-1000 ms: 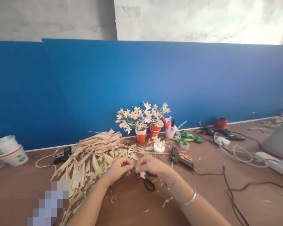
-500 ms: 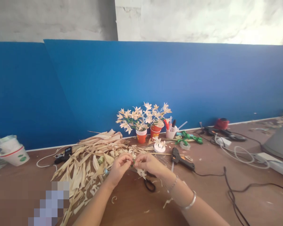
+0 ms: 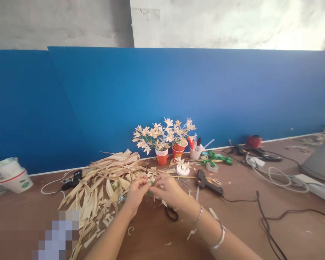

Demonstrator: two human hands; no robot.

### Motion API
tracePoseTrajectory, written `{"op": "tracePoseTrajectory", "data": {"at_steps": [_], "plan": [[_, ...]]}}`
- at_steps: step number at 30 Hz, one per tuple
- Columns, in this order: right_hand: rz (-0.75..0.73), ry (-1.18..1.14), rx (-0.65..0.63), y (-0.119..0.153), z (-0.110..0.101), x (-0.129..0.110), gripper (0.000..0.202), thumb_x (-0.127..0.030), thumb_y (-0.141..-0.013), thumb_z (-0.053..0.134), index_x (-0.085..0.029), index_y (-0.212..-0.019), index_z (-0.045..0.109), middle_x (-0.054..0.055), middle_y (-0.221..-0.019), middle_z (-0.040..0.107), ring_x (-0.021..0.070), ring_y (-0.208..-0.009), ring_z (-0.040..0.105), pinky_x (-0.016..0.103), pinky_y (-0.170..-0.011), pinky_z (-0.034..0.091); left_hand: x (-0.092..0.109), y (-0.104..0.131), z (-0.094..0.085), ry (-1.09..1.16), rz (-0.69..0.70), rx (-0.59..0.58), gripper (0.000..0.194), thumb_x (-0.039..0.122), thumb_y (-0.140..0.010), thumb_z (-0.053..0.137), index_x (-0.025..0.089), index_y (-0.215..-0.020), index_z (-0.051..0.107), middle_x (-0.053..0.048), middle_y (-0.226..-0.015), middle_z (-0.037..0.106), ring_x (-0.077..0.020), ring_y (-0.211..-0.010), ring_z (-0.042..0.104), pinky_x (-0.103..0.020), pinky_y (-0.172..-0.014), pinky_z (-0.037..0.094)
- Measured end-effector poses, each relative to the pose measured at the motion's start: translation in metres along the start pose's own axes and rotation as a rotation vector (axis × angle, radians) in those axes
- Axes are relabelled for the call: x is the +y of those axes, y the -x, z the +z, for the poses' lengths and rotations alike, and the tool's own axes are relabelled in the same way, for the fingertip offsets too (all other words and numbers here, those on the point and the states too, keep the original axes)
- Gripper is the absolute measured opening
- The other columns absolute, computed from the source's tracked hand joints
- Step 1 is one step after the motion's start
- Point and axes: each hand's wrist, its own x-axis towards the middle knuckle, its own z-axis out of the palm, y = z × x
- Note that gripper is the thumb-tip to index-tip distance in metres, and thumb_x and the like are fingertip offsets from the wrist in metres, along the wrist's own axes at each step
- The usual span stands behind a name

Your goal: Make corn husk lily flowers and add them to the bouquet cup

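Above the table in front of me, my left hand point(image 3: 137, 193) pinches a small green strip point(image 3: 151, 183) between thumb and fingertips. My right hand point(image 3: 168, 189) meets it from the other side, fingers bent and closed at the same green piece. What exactly the strip is wrapped on is hidden by the fingers. A pale husk flower point(image 3: 164, 203) shows partly below my right hand. Black scissors point(image 3: 172, 213) lie under that hand, mostly covered, with one handle loop visible.
Dried husks point(image 3: 97, 191) spread on the left. Behind stand husk flowers point(image 3: 154, 133) in red paper cups point(image 3: 161, 159). A white round holder point(image 3: 183, 170), a glue gun point(image 3: 208, 184) with its cord, green ribbon pieces point(image 3: 218, 157) and a tape roll point(image 3: 211, 167) lie rightward.
My right hand has shifted slightly left and its fingers have rolled over the green piece. More green shows between the hands, and the flower below is more hidden.
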Motion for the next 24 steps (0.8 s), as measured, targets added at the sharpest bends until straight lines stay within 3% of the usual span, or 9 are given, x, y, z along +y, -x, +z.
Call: {"op": "tracePoseTrajectory", "data": {"at_steps": [4, 7, 11, 17, 24], "plan": [[0.202, -0.102, 0.042, -0.003, -0.008, -0.002, 0.018, -0.021, -0.079, 0.051, -0.015, -0.083, 0.068, 0.002, -0.069, 0.064, 0.0133, -0.063, 0.053, 0.024, -0.060, 0.040, 0.005, 0.002, 0.000, 0.046, -0.070, -0.091, 0.019, 0.031, -0.064, 0.065, 0.015, -0.055, 0.059, -0.003, -0.084, 0.053, -0.0157, -0.075, 0.049, -0.025, -0.068, 0.039], [0.278, -0.287, -0.100, -0.003, -0.006, 0.002, 0.024, -0.019, -0.077, 0.051, -0.013, -0.094, 0.067, 0.001, -0.070, 0.064, 0.0107, -0.055, 0.050, 0.022, -0.054, 0.038, 0.006, 0.003, -0.001, 0.050, -0.127, -0.156, 0.019, 0.031, -0.063, 0.066, 0.016, -0.055, 0.060, -0.002, -0.080, 0.054, -0.0161, -0.074, 0.050, -0.028, -0.073, 0.038], [0.271, -0.398, -0.209, -0.002, -0.002, 0.008, 0.020, -0.021, -0.073, 0.055, -0.014, -0.083, 0.070, 0.002, -0.073, 0.066, 0.0114, -0.061, 0.052, 0.022, -0.057, 0.039, 0.006, 0.003, -0.001, -0.027, -0.152, -0.211, 0.019, 0.031, -0.063, 0.066, 0.016, -0.054, 0.060, -0.002, -0.081, 0.056, -0.0180, -0.078, 0.052, -0.030, -0.076, 0.037], [0.355, -0.446, -0.174, -0.001, 0.000, 0.015, 0.012, -0.025, -0.069, 0.062, -0.013, -0.069, 0.065, -0.002, -0.056, 0.056, 0.0087, -0.051, 0.044, 0.020, -0.049, 0.033, 0.005, 0.005, 0.001, -0.073, -0.168, -0.243, 0.020, 0.028, -0.063, 0.064, 0.016, -0.051, 0.054, 0.000, -0.067, 0.056, -0.0153, -0.070, 0.049, -0.026, -0.069, 0.035], [0.294, -0.404, -0.078, -0.003, 0.004, 0.015, 0.010, -0.022, -0.072, 0.057, -0.015, -0.065, 0.056, -0.004, -0.058, 0.052, 0.0092, -0.054, 0.044, 0.020, -0.052, 0.034, 0.003, 0.007, 0.005, 0.128, -0.300, -0.248, 0.014, 0.028, -0.065, 0.066, 0.015, -0.065, 0.059, 0.003, -0.058, 0.053, -0.0095, -0.055, 0.041, -0.023, -0.055, 0.029]]}}
